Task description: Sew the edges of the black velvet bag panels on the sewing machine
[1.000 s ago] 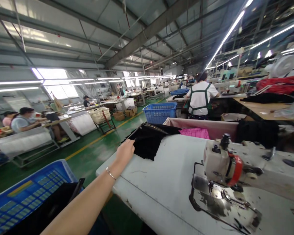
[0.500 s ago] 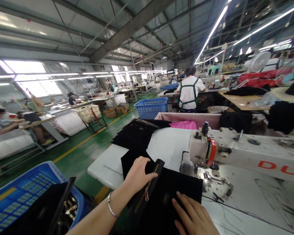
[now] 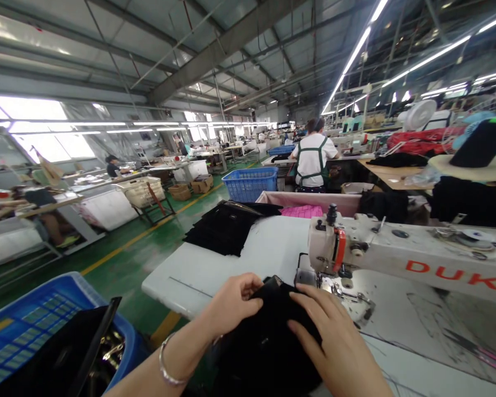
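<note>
Both hands are on a black fabric piece (image 3: 268,336) at the near edge of the white sewing table (image 3: 202,270). My left hand (image 3: 231,303) grips its left top edge, fingers curled over it. My right hand (image 3: 334,342) lies on the right part and holds it. Just beyond stands the white sewing machine (image 3: 397,248), its needle area (image 3: 343,278) close to my right fingertips. A stack of black fabric pieces (image 3: 225,229) lies at the table's far left corner.
A blue crate (image 3: 33,325) with black pieces stands at my lower left. A pink bin (image 3: 310,201) sits behind the table, a blue basket (image 3: 252,182) beyond it. A person in a white shirt (image 3: 314,157) works ahead; others sit at the left tables. Green aisle floor (image 3: 140,253) runs left.
My left hand left the far black stack and came back to the near edge. A black piece came onto the table in front of me, and both hands now hold it bunched.
</note>
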`<state>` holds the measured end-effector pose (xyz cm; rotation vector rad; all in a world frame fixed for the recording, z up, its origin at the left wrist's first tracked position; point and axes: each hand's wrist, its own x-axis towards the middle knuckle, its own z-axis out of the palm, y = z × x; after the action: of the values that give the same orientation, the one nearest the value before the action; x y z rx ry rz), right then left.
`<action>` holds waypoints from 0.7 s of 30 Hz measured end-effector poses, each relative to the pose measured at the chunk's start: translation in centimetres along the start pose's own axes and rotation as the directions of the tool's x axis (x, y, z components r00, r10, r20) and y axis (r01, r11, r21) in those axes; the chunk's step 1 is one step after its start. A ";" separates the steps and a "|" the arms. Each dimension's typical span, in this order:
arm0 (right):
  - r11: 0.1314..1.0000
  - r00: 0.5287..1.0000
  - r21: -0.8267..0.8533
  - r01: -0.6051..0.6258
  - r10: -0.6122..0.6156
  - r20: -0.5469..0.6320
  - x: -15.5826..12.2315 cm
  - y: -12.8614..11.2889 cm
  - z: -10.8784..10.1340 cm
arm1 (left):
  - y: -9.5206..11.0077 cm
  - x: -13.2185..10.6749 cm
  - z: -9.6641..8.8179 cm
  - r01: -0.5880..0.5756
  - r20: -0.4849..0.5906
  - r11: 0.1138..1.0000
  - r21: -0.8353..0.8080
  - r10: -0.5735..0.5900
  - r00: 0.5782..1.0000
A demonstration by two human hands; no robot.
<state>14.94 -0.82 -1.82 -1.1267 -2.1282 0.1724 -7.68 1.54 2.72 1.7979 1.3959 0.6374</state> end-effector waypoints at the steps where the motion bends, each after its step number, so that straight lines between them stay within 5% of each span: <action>1: 1.000 1.000 0.025 -0.008 0.007 0.004 0.4 -0.3 -0.7 | 0.9 -0.8 -0.4 -0.017 0.019 0.992 -0.127 0.020 1.000; 4: 0.995 0.999 0.101 -0.009 0.005 0.038 0.8 -1.2 -2.1 | 3.2 -2.8 -1.0 -0.049 -0.013 0.911 -0.410 0.048 0.999; 11: 0.991 0.988 0.111 0.075 -0.059 -0.140 0.5 -2.3 -4.0 | 4.7 -4.5 -0.3 -0.076 -0.069 0.843 -0.533 0.046 0.997; 21: 0.964 1.000 0.265 -0.006 0.000 0.023 0.3 -2.5 -4.6 | 4.9 -4.9 0.7 -0.028 -0.072 0.734 -0.678 -0.028 0.997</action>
<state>16.16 -3.04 2.77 -0.9738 -2.0501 0.4606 -5.68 -3.86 6.56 1.1808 1.0070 1.0688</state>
